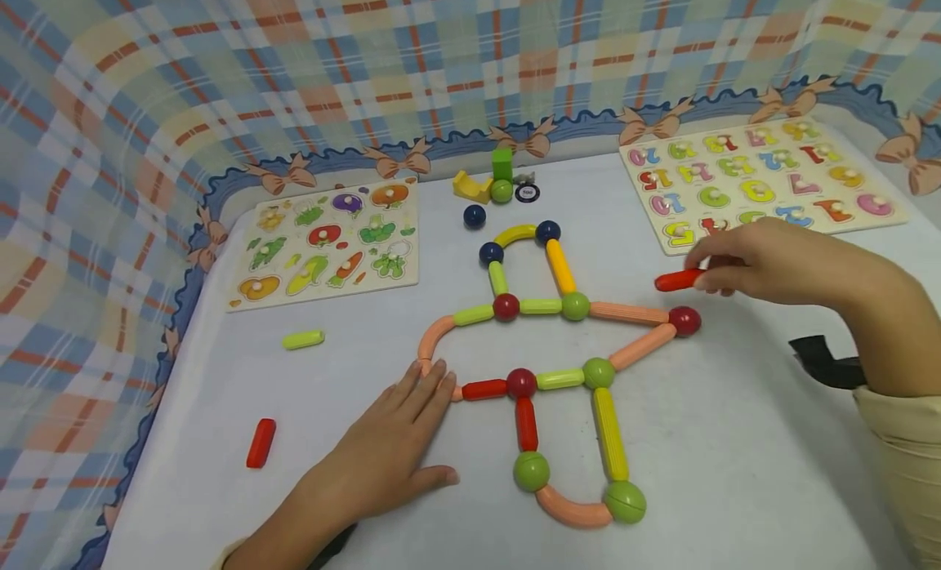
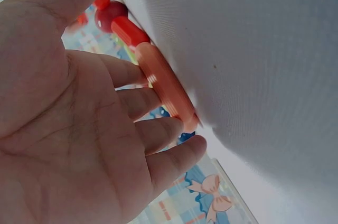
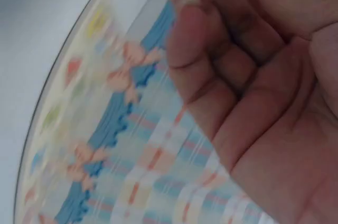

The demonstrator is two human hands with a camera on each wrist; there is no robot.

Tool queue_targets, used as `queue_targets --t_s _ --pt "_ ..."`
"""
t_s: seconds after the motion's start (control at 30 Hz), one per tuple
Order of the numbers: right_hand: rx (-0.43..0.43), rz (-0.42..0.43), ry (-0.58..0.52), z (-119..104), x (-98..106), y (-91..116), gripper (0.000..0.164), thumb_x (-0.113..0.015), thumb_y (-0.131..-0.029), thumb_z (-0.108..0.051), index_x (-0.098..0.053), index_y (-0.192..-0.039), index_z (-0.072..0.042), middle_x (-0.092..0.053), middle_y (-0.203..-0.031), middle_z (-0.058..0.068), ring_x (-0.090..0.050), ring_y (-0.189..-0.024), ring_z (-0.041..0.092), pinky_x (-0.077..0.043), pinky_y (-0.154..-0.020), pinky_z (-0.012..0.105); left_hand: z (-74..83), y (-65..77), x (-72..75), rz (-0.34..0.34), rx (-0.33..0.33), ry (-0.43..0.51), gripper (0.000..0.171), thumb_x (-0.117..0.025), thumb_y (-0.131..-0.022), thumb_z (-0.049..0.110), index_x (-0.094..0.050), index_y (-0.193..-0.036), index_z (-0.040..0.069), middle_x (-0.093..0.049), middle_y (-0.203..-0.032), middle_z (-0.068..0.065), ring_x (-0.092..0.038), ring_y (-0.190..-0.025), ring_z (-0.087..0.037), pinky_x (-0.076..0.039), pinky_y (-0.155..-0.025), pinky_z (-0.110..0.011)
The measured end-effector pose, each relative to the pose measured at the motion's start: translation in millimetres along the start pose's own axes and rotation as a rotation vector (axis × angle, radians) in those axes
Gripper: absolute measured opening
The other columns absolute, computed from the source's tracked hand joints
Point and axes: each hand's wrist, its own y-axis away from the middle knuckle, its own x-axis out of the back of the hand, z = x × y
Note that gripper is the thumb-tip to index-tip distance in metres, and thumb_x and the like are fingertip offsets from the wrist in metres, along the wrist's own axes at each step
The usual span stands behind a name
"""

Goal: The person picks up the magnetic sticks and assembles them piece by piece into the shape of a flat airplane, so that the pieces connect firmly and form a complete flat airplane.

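Note:
Fingers straight, my left hand (image 1: 390,443) rests on the curved peach rod (image 2: 165,84) at the left end of a shape built of rods and balls. My right hand (image 1: 768,264) pinches one end of a red rod (image 1: 675,281) between thumb and fingers, raised above the right tip of the shape. Below that rod lies a dark red ball (image 1: 685,320), which joins two straight peach rods (image 1: 628,313). In the right wrist view only a sliver of red shows by the fingertips. Two looped parts, one with blue balls (image 1: 547,231) and one with green balls (image 1: 625,502), extend from the shape.
A loose red rod (image 1: 260,443) and a light green rod (image 1: 304,340) lie at left. Behind are a vegetable puzzle board (image 1: 243,296), a number puzzle board (image 1: 669,243), a blue ball (image 1: 474,216), and small blocks including a yellow one (image 1: 472,186). A plaid curtain (image 1: 456,72) surrounds the table.

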Motion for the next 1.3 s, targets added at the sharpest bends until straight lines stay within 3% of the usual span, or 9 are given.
queue_targets --t_s 0.17,0.3,0.6,0.9,1.1,1.3 --pt "-0.157 -0.184 -0.068 45 -10 13 0.02 -0.066 -0.082 -0.018 -0.062 -0.099 -0.011 -0.056 -0.07 0.0 -0.051 -0.063 0.016 -0.042 -0.056 0.032 0.1 -0.7 -0.5 -0.01 0.005 0.003 0.099 -0.051 -0.073 0.068 -0.01 -0.145 0.014 -0.003 -0.15 -0.004 0.002 -0.135 -0.027 -0.023 -0.101 -0.048" --pt "-0.172 -0.218 -0.121 60 -13 11 0.021 -0.067 -0.081 -0.022 -0.061 -0.098 -0.012 -0.056 -0.068 0.001 -0.051 -0.062 0.017 -0.042 -0.056 0.031 0.1 -0.4 -0.9 -0.006 0.005 0.004 0.099 -0.05 -0.074 0.068 -0.01 -0.146 0.014 -0.003 -0.15 -0.005 0.001 -0.135 -0.028 -0.023 -0.101 -0.048" --pt "-0.102 -0.06 -0.107 57 -18 0 0.022 -0.068 -0.081 -0.02 -0.062 -0.102 -0.02 -0.056 -0.079 0.0 -0.047 -0.073 0.018 -0.038 -0.06 0.031 0.2 -0.1 -0.2 -0.006 0.001 0.001 0.099 -0.049 -0.073 0.069 -0.01 -0.146 0.013 -0.003 -0.15 -0.005 0.0 -0.135 -0.028 -0.022 -0.102 -0.046" --pt "-0.073 0.06 -0.102 57 -19 -3 0.034 -0.063 -0.082 -0.005 -0.06 -0.114 -0.017 -0.059 -0.096 0.0 -0.05 -0.085 0.019 -0.044 -0.069 0.033 0.2 0.5 -0.2 -0.011 0.008 0.003 0.099 -0.051 -0.073 0.068 -0.01 -0.145 0.013 -0.003 -0.15 -0.004 0.001 -0.135 -0.027 -0.022 -0.102 -0.044" --pt "-0.015 0.114 -0.014 42 -8 -17 0.028 -0.062 -0.083 -0.004 -0.063 -0.108 -0.015 -0.061 -0.093 0.001 -0.053 -0.082 0.018 -0.045 -0.068 0.035 0.8 0.1 0.1 -0.016 0.01 -0.006 0.099 -0.052 -0.073 0.067 -0.01 -0.146 0.013 -0.004 -0.15 -0.005 0.0 -0.135 -0.028 -0.022 -0.102 -0.044" --pt "0.147 0.068 -0.008 -12 8 -61 0.02 -0.06 -0.086 -0.009 -0.063 -0.105 -0.016 -0.061 -0.091 0.001 -0.054 -0.082 0.016 -0.047 -0.07 0.034 7.0 3.5 0.4 -0.053 0.033 0.009 0.096 -0.055 -0.076 0.063 -0.009 -0.146 0.015 -0.004 -0.15 -0.004 0.0 -0.135 -0.029 -0.023 -0.1 -0.049"
